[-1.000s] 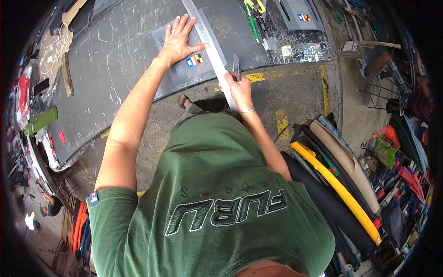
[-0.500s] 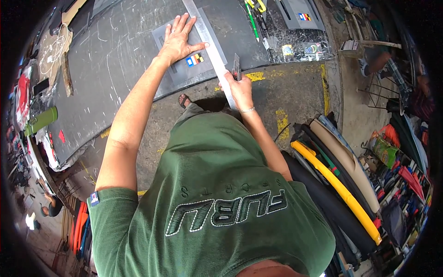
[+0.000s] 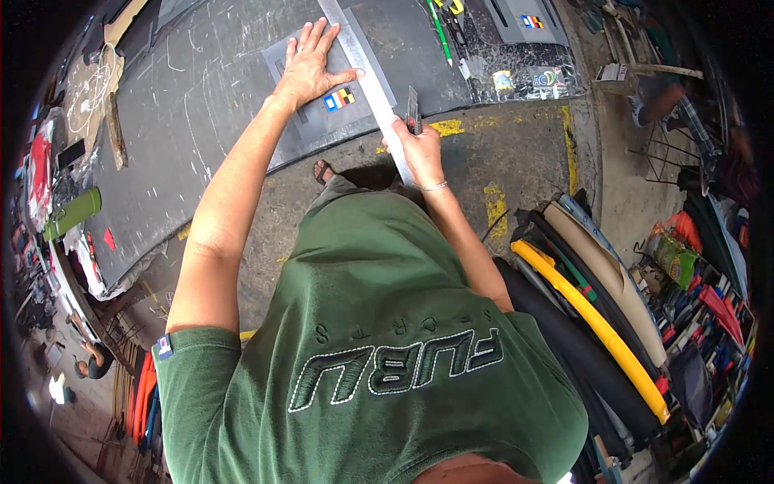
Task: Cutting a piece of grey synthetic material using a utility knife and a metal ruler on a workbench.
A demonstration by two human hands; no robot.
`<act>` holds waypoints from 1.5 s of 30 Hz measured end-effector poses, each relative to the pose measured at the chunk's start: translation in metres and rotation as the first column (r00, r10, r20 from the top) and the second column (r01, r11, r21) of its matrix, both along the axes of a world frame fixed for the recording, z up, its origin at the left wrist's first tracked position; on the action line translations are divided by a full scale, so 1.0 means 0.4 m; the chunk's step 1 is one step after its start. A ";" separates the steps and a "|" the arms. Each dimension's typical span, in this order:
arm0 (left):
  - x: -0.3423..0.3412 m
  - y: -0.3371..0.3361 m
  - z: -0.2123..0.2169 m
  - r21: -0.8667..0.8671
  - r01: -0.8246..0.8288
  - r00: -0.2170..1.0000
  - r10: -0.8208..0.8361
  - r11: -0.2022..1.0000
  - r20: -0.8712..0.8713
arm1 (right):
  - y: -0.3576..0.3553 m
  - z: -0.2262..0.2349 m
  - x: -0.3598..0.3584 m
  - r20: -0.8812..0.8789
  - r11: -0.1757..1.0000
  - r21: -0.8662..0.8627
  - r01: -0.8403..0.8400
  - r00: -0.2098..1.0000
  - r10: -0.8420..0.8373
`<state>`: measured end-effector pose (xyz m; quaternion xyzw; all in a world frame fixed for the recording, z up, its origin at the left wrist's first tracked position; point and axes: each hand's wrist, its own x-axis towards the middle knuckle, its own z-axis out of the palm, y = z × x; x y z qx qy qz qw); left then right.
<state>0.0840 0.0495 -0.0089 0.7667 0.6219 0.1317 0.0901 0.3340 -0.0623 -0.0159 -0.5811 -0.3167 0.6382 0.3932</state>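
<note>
Left hand [image 3: 310, 68] lies spread flat on the grey sheet [image 3: 339, 113], beside the ruler [image 3: 367, 77]. Right hand [image 3: 419, 149], nearer the body, pinches a knife [image 3: 413, 109] at the ruler's near end; ruler runs away from the body.

- The left hand [image 3: 309, 66] lies flat, fingers spread, on a grey sheet [image 3: 322, 101] and against a long metal ruler [image 3: 367, 77].
- The sheet rests on a dark, scratched table [image 3: 193, 105] and bears a small coloured sticker [image 3: 339, 99].
- The ruler runs slantwise across the sheet and past the table's near edge.
- The right hand [image 3: 419, 149] grips a knife [image 3: 414, 110], blade upward, just beside the ruler's near end.
- A green pen [image 3: 439, 32] and clear packets [image 3: 524, 77] lie further along the table.
- A green bottle [image 3: 72, 214] sits at the left.
- A yellow strip [image 3: 597, 323] lies among dark rolls at the right.
- The floor [image 3: 516, 161] has yellow paint marks.
</note>
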 end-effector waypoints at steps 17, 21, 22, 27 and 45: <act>0.007 0.004 0.024 -0.032 0.003 1.000 -0.004 0.999 -0.017 | 0.030 0.005 0.083 0.102 0.983 -0.071 -0.167 0.980 0.173; 0.013 0.004 0.030 -0.054 0.007 1.000 -0.008 0.999 -0.025 | 0.017 -0.013 0.228 0.139 0.983 -0.051 -0.175 0.974 0.180; 0.009 0.001 0.027 -0.050 0.006 1.000 -0.007 0.999 -0.020 | 0.009 -0.023 0.268 0.178 0.982 -0.019 -0.190 0.965 0.190; 0.007 -0.005 0.040 -0.064 -0.016 0.999 0.013 0.998 -0.042 | -0.077 -0.188 0.449 0.375 0.971 -0.218 -0.101 0.910 0.178; 0.013 0.007 0.043 -0.062 -0.001 0.997 -0.005 0.998 -0.082 | -0.395 -0.500 0.570 0.437 0.785 -0.617 -0.059 0.804 0.404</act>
